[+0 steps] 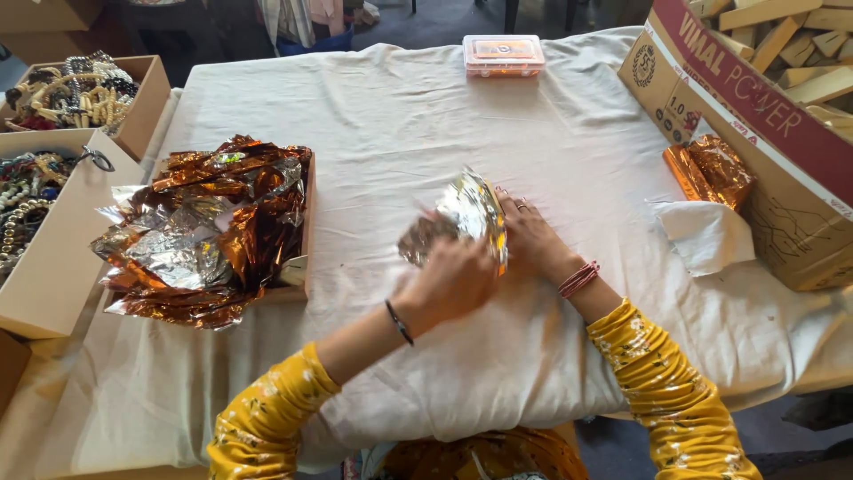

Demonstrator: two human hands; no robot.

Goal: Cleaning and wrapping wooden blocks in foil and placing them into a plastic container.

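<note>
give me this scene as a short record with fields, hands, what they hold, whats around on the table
left hand: left hand grips a foil piece, blurred
right hand: right hand lies against the same foil piece, fingers spread on the cloth
surface: table under a white cloth
left of hands: foil pile, copper and silver, in a shallow box
far left: bead boxes
far edge: plastic case, orange inside
right: cardboard box of wood blocks, folded copper foil, white paper
</note>
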